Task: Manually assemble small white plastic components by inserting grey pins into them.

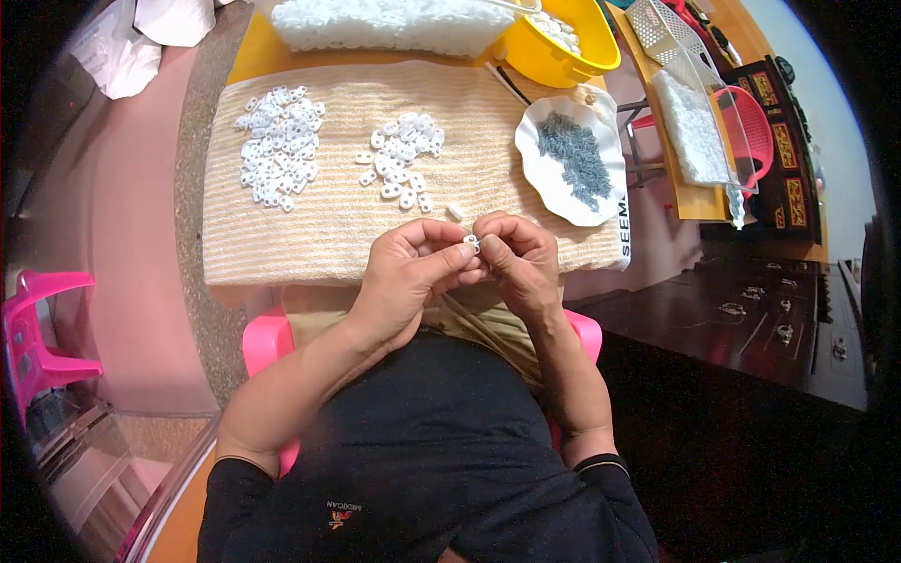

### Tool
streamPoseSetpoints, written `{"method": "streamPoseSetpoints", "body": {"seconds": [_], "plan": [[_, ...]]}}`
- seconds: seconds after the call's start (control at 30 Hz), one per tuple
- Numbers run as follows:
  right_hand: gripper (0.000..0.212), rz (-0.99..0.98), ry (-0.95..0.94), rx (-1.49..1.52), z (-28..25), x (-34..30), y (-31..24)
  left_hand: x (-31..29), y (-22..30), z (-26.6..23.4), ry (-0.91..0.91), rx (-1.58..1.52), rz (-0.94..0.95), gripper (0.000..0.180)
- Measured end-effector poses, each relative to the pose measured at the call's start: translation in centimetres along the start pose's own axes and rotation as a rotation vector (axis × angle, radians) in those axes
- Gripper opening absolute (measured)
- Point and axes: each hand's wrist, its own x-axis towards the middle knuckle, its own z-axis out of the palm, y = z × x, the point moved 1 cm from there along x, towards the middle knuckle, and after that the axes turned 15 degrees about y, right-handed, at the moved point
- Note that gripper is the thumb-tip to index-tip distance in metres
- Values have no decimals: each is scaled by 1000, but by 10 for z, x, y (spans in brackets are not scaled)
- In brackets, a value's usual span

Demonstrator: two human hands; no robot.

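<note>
My left hand (404, 272) pinches a small white plastic piece (471, 240) between thumb and fingers, just in front of the cloth's near edge. Close against it, my right hand (521, 263) has its thumb and forefinger pressed together at the piece's right side; whatever they grip is too small to make out. Just beyond the fingertips a single white piece (455, 211) lies on the cloth. Farther off is a loose pile of white plastic pieces with holes (404, 155). A second, larger pile of such pieces (280, 150) lies at the left.
A striped beige cloth (338, 225) covers the table. At right, a white scalloped plate (605, 202) holds many tiny dark grey parts. Behind stand a clear tub of white pieces (385, 28) and a yellow basin (601, 56). A pink stool (56, 361) stands left.
</note>
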Motion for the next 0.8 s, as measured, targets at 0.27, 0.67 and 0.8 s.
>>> {"method": "streamPoseSetpoints", "body": {"seconds": [0.27,0.67,0.8], "plan": [[13,-44,-31,-52,-2,1,-2,1,-2,-1,-12,5,18,14],[15,-88,-82,-139,-6,2,-6,1,0,-1,-37,7,28,15],[15,-45,-79,-146,-1,-1,-10,2,0,-2,-34,25,35,15]]}}
